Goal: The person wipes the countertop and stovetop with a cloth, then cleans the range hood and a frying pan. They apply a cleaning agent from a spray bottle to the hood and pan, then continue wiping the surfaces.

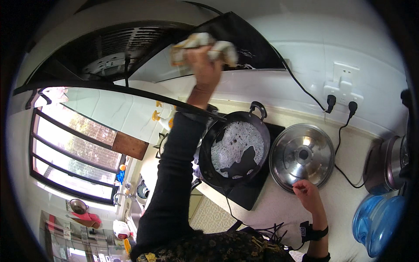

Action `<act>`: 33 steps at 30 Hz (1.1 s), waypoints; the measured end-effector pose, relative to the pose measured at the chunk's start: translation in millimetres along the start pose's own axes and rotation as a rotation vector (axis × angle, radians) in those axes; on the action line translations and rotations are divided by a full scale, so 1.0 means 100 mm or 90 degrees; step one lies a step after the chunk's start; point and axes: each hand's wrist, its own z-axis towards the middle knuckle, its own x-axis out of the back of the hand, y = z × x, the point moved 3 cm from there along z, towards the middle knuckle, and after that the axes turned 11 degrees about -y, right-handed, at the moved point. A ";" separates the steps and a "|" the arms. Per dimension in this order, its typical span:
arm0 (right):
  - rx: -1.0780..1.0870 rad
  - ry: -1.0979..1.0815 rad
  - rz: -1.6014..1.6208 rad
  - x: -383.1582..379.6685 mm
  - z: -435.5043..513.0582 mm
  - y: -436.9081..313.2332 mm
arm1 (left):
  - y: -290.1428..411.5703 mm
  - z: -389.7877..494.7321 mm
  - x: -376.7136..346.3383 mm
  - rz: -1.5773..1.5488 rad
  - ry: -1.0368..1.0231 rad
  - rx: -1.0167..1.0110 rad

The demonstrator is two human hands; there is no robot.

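Observation:
Raised high, my left hand (205,65) grips a crumpled white and tan cloth (226,52), blurred, in front of the glossy black panel (247,39) of the range hood. Whether the cloth touches the panel I cannot tell. Below the arm, a black wok (267,144) holds foamy liquid (237,144) and sits on a black cooktop plate (250,196). To its right lies a round steel lid (294,140) with a dark knob. My right hand (307,196) is at the lid's near rim, fingers loosely curled and holding nothing; contact is unclear.
Plugged cords run from a white wall outlet (343,91). A rice cooker (383,167) and a blue water jug (376,222) stand at right. Spray bottles (162,120) are behind my left arm. The hood's dark edge (147,95) crosses above that forearm. Loose black cables (271,229) hang near my body.

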 end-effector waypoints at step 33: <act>-0.088 -0.042 0.022 0.08 0.11 0.33 | 0.37 0.34 0.22 -0.027 0.043 -0.109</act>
